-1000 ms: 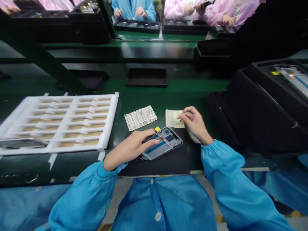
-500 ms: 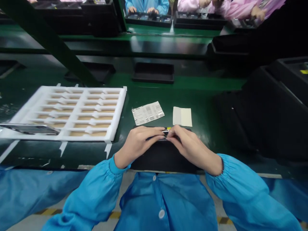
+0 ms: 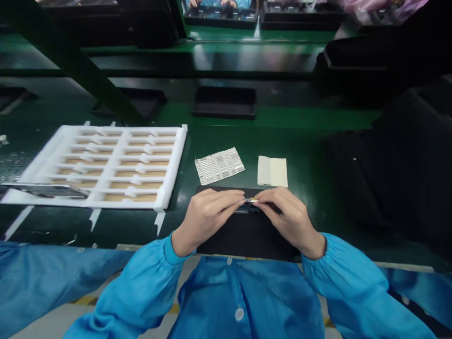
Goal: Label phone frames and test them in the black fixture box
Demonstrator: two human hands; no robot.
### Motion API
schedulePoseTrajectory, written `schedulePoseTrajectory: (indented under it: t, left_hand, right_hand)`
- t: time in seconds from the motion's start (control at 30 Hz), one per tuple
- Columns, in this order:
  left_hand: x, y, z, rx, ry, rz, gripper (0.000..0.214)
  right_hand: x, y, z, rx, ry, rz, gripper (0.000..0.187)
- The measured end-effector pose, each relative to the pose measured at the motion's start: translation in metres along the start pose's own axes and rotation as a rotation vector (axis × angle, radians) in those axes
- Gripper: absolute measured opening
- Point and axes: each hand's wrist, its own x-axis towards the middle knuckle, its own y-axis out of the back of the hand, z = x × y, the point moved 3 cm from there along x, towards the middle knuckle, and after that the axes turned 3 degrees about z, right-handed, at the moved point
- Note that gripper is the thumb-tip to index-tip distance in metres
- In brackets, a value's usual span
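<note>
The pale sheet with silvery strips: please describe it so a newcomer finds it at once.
On the dark green table, look right of the large white foam tray. Just beyond the flat black mat lies the pale rectangular sheet, left of the two-tone cream pad. Unlike that pad, it carries rows of silvery strips.

From the near edge of the bench (image 3: 226, 141), my head camera looked forward and down, left hand (image 3: 208, 214) and right hand (image 3: 289, 217) close by, far trays (image 3: 222, 22) well off.

left hand (image 3: 209, 215): thumb-and-fingers pinch | right hand (image 3: 287, 217): same pinch | near each other | forearms (image 3: 139, 278) angled inward
</note>
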Motion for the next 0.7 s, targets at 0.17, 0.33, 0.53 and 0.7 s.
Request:
schedulePoseTrajectory:
  t: [0.17,0.33,0.53,0.7]
  left_hand:
    - [-0.001,0.0,0.002,-0.005,0.006,-0.028,0.008]
    - [-0.001,0.001,0.006,-0.011,0.05,-0.112,0.01]
    - [-0.004,0.005,0.011,-0.026,0.092,-0.078,0.011]
    - [-0.02,0.004,0.012,0.022,-0.067,-0.043,0.019]
  right_hand:
    - [-0.007,-0.003,0.001,0.065,0.036,0.056,0.015]
    - [-0.014,-0.002,-0.001,0.026,0.08,0.036,0.025]
    - [-0.023,0.001,-0.003,-0.106,0.162,-0.073,0.041]
    - [-0.024,0.001,-0.006,-0.129,0.175,-0.1,0.045]
